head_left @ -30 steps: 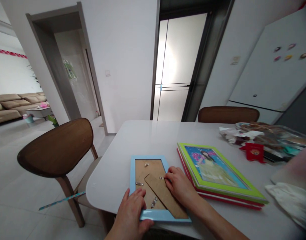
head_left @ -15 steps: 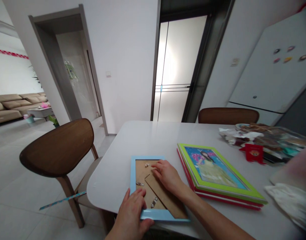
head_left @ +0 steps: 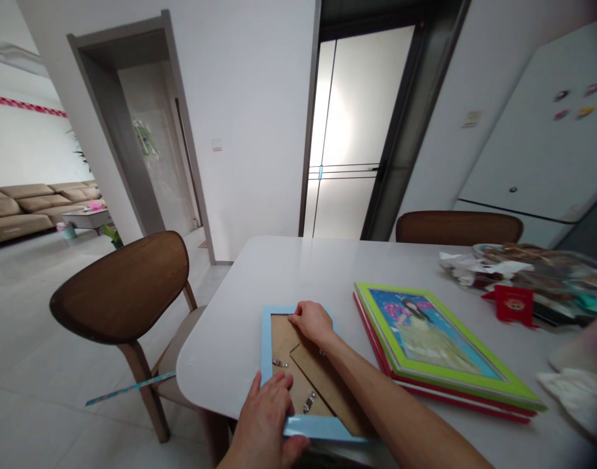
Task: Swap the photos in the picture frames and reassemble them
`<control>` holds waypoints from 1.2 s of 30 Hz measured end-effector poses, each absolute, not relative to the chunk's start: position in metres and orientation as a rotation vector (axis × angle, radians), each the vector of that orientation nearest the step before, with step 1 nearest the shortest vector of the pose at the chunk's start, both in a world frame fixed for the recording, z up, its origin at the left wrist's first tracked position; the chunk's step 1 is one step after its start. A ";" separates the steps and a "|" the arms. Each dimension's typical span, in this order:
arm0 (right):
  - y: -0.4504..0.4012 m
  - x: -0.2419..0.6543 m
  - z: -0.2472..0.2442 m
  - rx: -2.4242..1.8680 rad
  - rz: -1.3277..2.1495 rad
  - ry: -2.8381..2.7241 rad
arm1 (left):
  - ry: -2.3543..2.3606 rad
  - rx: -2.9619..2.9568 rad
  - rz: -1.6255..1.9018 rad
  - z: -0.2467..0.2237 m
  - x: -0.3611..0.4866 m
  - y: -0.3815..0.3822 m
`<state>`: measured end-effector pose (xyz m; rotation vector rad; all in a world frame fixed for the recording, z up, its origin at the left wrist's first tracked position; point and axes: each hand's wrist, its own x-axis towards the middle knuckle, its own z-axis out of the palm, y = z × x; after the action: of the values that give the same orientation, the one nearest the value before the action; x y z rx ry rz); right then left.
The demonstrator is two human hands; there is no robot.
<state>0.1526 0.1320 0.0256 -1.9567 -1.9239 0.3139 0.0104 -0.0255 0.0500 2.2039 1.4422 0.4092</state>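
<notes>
A light-blue picture frame (head_left: 267, 332) lies face down on the white table, its brown backboard (head_left: 284, 339) showing. My left hand (head_left: 266, 417) grips the near left corner, thumb at the near edge and fingers over the side. At the far edge of the backboard, my right hand (head_left: 315, 322) is closed in a pinch; its fingers cover the spot where a metal clip showed earlier. Two more metal clips, one at the left side (head_left: 280, 363) and one at the near side (head_left: 309, 402), remain visible. The brown stand flap (head_left: 322, 384) lies slantwise, partly under my right forearm.
Right of the blue frame stand stacked frames, a green one (head_left: 496, 384) with a picture on top. Farther right lie a red packet (head_left: 514, 306), plastic bags and white cloth (head_left: 571, 397). Wooden chairs stand at the left (head_left: 127, 286) and far side (head_left: 459, 226).
My right hand has moved slightly toward the far edge of the backboard, and its fingers have curled into a pinch over the far clip. My left hand keeps its hold on the corner.
</notes>
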 end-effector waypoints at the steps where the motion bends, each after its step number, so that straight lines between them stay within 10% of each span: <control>1: 0.132 0.152 0.026 -1.962 0.313 -1.917 | 1.439 2.204 0.410 0.051 0.010 -0.026; 36: 0.051 0.138 0.031 -1.145 0.335 -2.425 | 1.394 2.202 0.589 0.038 0.005 -0.027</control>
<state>0.1376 0.0510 0.0311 -1.1447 -2.4248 0.3352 0.0048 -0.0270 0.0376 2.2019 1.3943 0.5892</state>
